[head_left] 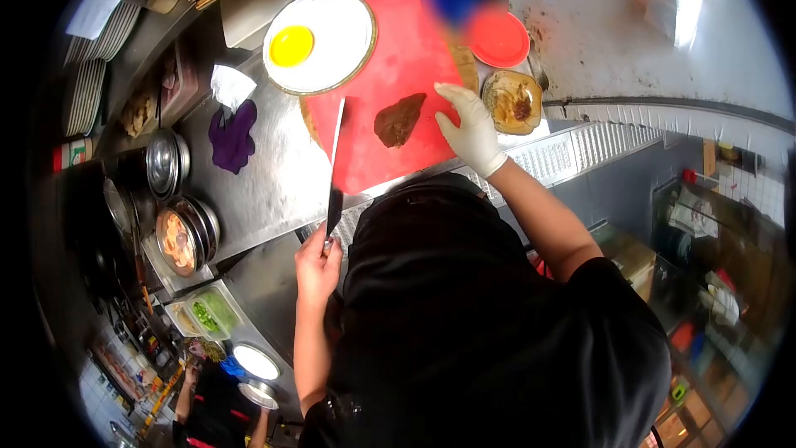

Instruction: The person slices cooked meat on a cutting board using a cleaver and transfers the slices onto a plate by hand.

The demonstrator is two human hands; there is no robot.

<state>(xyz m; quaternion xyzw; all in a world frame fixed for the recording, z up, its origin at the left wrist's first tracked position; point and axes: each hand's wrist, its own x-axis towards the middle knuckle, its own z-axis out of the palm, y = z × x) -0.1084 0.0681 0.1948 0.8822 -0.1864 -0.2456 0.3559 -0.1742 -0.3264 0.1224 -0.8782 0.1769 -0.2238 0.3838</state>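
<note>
My left hand [317, 264], bare, is closed around the dark handle of a long kitchen knife [336, 149]. Its blade points away from me along the left side of a red cutting board [373, 170]. A dark brown piece of meat [400, 121] lies flat on the board, apart from the blade. My right hand [474, 131], in a whitish glove, is just right of the meat over the board's edge, fingers stretched and thumb apart, holding nothing. Beyond the knife, a white round plate [340, 29] with a yellow disc [291, 46] overlaps the board's far left corner.
Right of the board are an amber bowl [502, 104] with brown residue and a red round lid [500, 37]. A purple cloth-like item [233, 138] and white paper [231, 87] lie left. Metal pans [181, 241] stand farther left. Another person [217, 406] works at lower left.
</note>
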